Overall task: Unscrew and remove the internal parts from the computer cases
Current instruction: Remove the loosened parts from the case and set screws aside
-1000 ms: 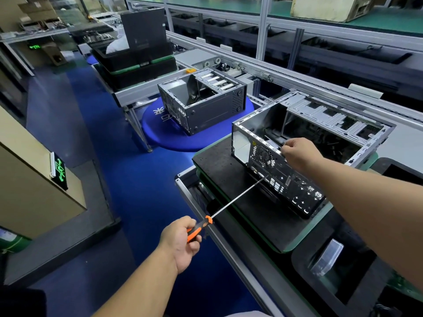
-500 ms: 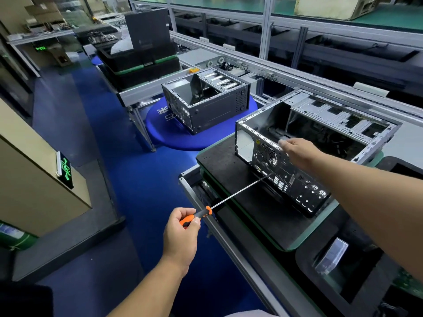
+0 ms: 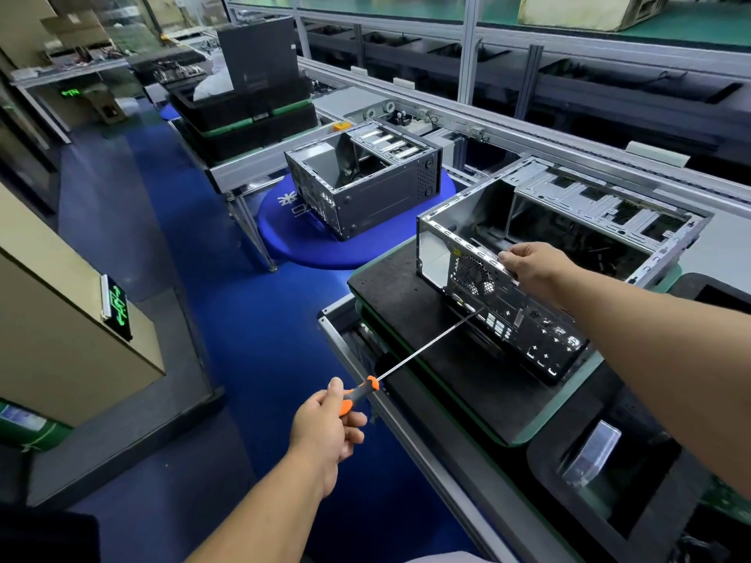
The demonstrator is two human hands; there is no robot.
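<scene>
An open metal computer case [image 3: 569, 221] lies on a black foam pad [image 3: 410, 302] with its rear port panel facing me. My right hand [image 3: 532, 268] grips the top rim of that rear panel, fingers curled over the edge. My left hand [image 3: 329, 424] holds the orange and black handle of a long screwdriver [image 3: 426, 343]. The thin shaft slants up to the right and its tip touches the rear panel just below the fan grille. A second open case [image 3: 365, 184] sits farther back on a round blue stool.
A conveyor rail [image 3: 508, 128] runs behind the cases. Stacked black trays [image 3: 244, 115] stand at the back left. A black tray with a clear plastic piece [image 3: 593, 453] lies at my right. The blue floor aisle [image 3: 170, 258] and a beige cabinet [image 3: 61, 319] are on the left.
My left hand has turned on the screwdriver handle, its grip shifting. The tip stays at the rear panel. My right hand keeps its hold on the rim. The view has shifted slightly.
</scene>
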